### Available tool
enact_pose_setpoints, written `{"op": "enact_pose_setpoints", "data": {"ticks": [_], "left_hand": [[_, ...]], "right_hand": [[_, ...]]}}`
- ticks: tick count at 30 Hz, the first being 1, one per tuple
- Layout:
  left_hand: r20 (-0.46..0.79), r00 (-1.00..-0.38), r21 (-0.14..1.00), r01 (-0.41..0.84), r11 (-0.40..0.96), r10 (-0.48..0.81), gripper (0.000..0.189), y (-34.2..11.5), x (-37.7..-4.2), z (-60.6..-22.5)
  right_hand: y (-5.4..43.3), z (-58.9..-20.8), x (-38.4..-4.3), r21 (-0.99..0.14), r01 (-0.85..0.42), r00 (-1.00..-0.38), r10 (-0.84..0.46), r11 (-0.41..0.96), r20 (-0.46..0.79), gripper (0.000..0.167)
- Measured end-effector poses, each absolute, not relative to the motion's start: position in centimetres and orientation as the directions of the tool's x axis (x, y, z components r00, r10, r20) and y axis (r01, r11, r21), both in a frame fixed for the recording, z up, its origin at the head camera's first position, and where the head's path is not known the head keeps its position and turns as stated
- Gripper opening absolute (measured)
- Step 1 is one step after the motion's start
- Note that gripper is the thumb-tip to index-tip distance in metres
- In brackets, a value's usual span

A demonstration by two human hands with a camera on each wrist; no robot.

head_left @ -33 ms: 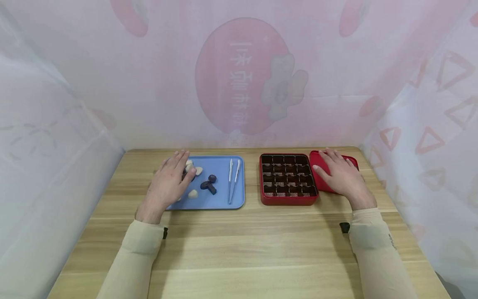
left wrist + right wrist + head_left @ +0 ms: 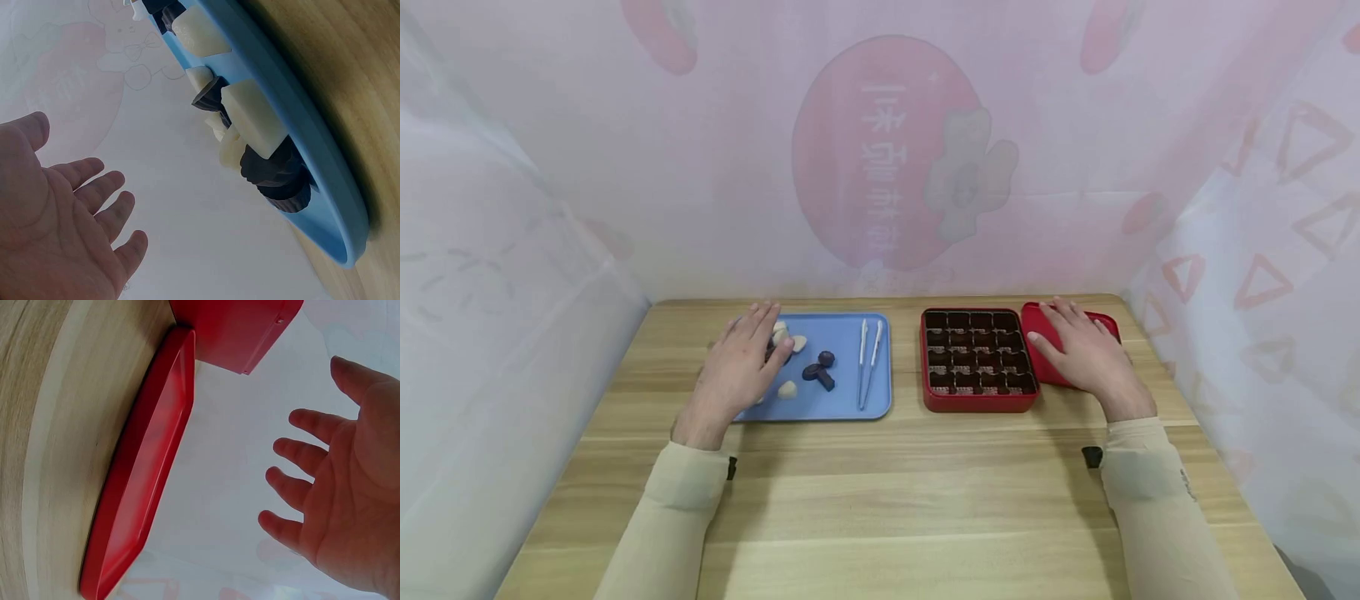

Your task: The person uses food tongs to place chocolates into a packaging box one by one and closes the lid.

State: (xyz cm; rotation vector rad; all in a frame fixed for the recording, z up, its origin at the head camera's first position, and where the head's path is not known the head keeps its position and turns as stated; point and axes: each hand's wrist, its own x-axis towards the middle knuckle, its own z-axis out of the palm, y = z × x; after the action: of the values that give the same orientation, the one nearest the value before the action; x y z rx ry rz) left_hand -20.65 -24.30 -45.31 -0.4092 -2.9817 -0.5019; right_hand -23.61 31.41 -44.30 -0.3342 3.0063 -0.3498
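My left hand (image 2: 735,367) hovers palm down over the left part of a blue tray (image 2: 842,408), fingers extended and holding nothing. On that tray lie dark chocolates (image 2: 826,358) and creamy white chocolates (image 2: 253,115), some hidden beneath the hand in the head view. A pair of tweezers (image 2: 862,367) rests along the tray's right side. My right hand (image 2: 1090,354) is spread above a red lid (image 2: 140,481), well apart from it in the right wrist view. Left of the lid stands a red box (image 2: 981,403) with a brown insert of many small compartments.
Everything stands on a wooden table (image 2: 880,500) with pale printed curtains (image 2: 722,167) behind it and along both sides. Small black objects (image 2: 1092,457) show beside each wrist. The red box sits between the tray and the lid, near the table's back edge.
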Motion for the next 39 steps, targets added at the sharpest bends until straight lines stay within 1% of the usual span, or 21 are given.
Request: {"op": "enact_pose_setpoints", "data": {"ticks": [5,10,13,17,22,26,30,31,34,39], "left_hand": [[0.124,-0.962,0.306,0.27,0.913,0.243,0.076,-24.3,-20.8,-45.4],[0.121,-0.962,0.294,0.272,0.916,0.246,0.077,-24.1,-20.9,-45.7],[0.122,-0.961,0.287,0.275,0.918,0.25,0.078,-23.9,-21.1,-45.8],[0.118,-0.961,0.284,0.276,0.918,0.252,0.077,-23.6,-21.2,-45.9],[0.121,-0.95,0.259,0.309,0.915,0.286,0.074,-23.1,-21.2,-46.1],[0.142,-0.937,0.257,0.347,0.902,0.319,0.073,-22.6,-21.0,-46.4],[0.167,-0.917,0.26,0.395,0.881,0.361,0.07,-22.0,-20.8,-46.7],[0.173,-0.911,0.259,0.408,0.875,0.374,0.069,-21.8,-20.8,-46.8],[0.199,-0.886,0.239,0.459,0.856,0.42,0.067,-21.3,-20.8,-46.8],[0.236,-0.829,0.206,0.552,0.808,0.507,0.061,-20.5,-21.3,-46.7]], "right_hand": [[31.3,-44.2,-23.6,-0.247,-0.21,-0.97,-0.233,0.946,-0.071,0.081],[31.0,-44.6,-23.7,-0.325,-0.208,-0.964,-0.25,0.922,-0.093,0.079],[30.6,-44.8,-23.7,-0.38,-0.241,-0.953,-0.292,0.893,-0.083,0.076],[29.9,-45.3,-23.9,-0.426,-0.299,-0.934,-0.354,0.854,-0.054,0.073],[29.7,-46.2,-24.3,-0.476,-0.311,-0.925,-0.378,0.823,-0.049,0.065],[30.3,-47.2,-24.5,-0.482,-0.34,-0.916,-0.401,0.808,-0.026,0.059],[30.2,-47.1,-24.3,-0.482,-0.33,-0.917,-0.397,0.811,-0.04,0.064],[29.8,-46.5,-23.9,-0.483,-0.309,-0.922,-0.383,0.819,-0.061,0.066],[29.6,-46.2,-23.7,-0.467,-0.304,-0.923,-0.378,0.83,-0.073,0.068],[29.6,-46.3,-23.7,-0.448,-0.291,-0.926,-0.367,0.845,-0.093,0.066]]}}
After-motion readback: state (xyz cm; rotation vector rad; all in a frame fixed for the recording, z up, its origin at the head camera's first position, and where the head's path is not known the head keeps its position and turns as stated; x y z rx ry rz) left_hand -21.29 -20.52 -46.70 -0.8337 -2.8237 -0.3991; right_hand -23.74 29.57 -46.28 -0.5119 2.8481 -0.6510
